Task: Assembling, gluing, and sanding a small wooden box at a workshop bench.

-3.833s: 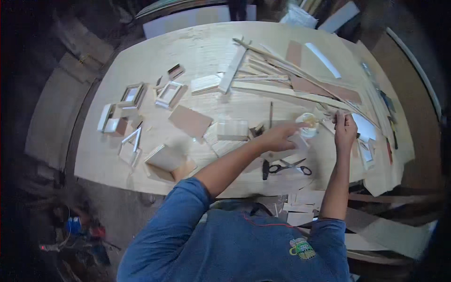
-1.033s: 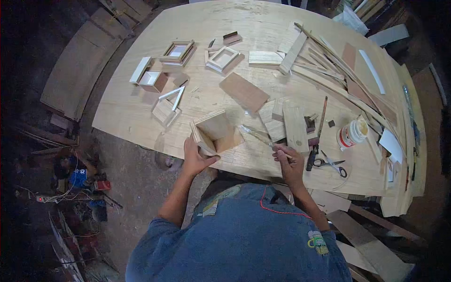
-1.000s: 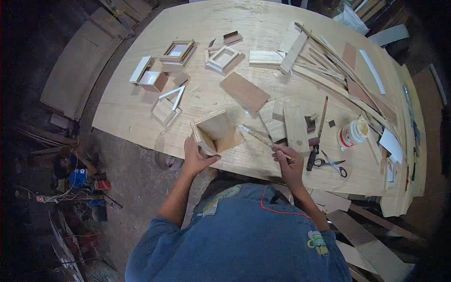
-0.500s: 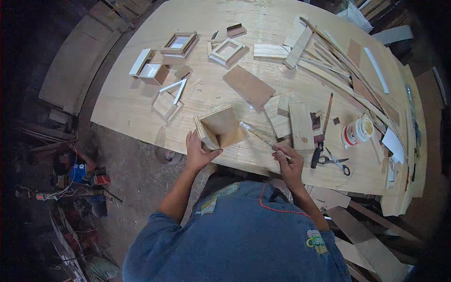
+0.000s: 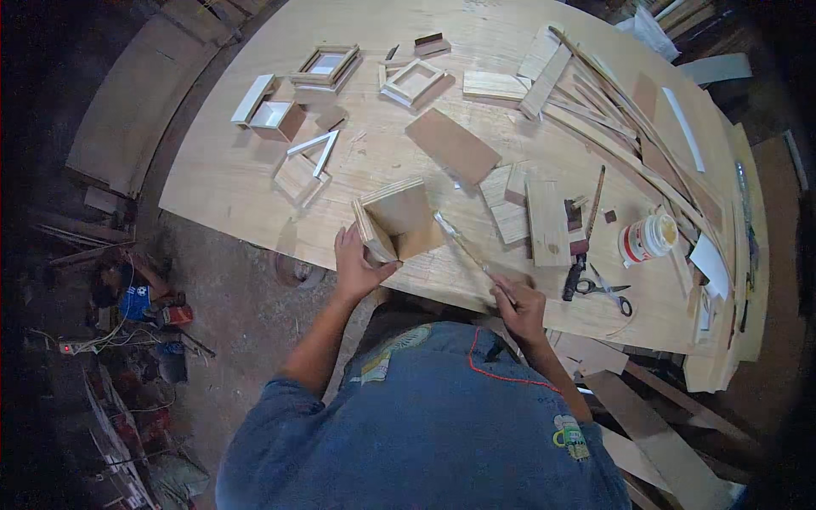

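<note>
Near the table's front edge stands a small wooden box piece [image 5: 399, 208] of joined boards, open toward me. My left hand [image 5: 359, 265] grips its left side, fingers behind the board and thumb along the near lower edge. My right hand [image 5: 520, 308] is closed around a thin stick [image 5: 466, 246] whose far tip is smeared white. That tip is by the right edge of the box piece; whether it touches the wood I cannot tell. To the right stands an open white tub [image 5: 648, 238] with pale yellowish stuff inside.
Beyond my hands lie a brown flat panel [image 5: 453, 146], wooden blocks [image 5: 546, 221], small frames [image 5: 414, 82] and a little white-lined box [image 5: 278, 120]. Scissors [image 5: 605, 289] lie right of my right hand. Long strips [image 5: 629, 161] cover the right side. A person [image 5: 140, 297] is low at left.
My right hand has drawn slightly toward me, and the stick now slants more steeply. My left hand keeps its hold on the box piece.
</note>
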Demonstrator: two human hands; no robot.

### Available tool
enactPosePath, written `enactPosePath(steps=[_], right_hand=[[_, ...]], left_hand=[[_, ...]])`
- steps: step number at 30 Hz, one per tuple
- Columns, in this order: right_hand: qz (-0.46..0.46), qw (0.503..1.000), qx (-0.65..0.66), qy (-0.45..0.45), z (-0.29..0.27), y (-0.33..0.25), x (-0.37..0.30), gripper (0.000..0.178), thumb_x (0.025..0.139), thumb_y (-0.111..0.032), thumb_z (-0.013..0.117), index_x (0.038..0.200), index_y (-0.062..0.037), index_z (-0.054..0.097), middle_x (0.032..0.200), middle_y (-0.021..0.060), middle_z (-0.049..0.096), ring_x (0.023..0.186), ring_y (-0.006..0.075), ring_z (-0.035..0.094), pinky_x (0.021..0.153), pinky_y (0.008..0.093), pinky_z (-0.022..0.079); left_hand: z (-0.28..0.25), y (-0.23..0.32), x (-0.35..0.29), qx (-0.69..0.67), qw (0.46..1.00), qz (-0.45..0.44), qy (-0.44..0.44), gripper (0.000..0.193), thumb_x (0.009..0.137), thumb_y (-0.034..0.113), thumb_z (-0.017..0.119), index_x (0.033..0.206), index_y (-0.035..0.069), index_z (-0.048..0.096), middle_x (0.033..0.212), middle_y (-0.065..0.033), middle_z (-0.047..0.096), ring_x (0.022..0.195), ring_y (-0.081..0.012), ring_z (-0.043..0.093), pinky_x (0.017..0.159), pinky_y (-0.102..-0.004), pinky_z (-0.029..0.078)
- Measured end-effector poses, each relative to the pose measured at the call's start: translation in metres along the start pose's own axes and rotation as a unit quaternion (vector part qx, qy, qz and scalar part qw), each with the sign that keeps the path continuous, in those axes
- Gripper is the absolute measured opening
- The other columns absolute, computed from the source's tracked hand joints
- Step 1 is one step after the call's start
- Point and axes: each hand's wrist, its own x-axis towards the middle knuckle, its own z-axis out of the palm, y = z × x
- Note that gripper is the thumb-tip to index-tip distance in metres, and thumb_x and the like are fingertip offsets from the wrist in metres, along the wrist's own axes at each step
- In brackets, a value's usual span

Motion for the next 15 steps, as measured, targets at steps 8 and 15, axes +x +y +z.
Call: enactPosePath(steps=[8,15], right_hand=[[-0.031,0.997,-0.068,-0.002,-0.003,-0.001,-0.012,0.024,0.084,-0.010,0.060,0.106,-0.0042,0.066,0.078,0.0158,0.067,0.066,0.0236,0.067,0.066,0.0316,0.051],[-0.009,0.995,-0.091,-0.043,-0.012,0.002,-0.029,0.027,0.085,-0.015,0.060,0.110,-0.0063,0.064,0.075,0.0171,0.065,0.063,0.0280,0.064,0.057,0.0365,0.050]], left_hand=[[0.005,-0.018,0.000,0.062,0.997,0.024,-0.041,0.091,0.054,0.039,0.082,0.126,0.001,0.042,0.127,-0.0195,0.046,0.122,-0.0352,0.040,0.108,-0.0515,0.017],[0.004,-0.011,-0.001,0.063,0.998,0.018,-0.015,0.089,0.053,0.041,0.082,0.124,0.002,0.045,0.123,-0.0190,0.048,0.119,-0.0355,0.041,0.108,-0.0513,0.017]])
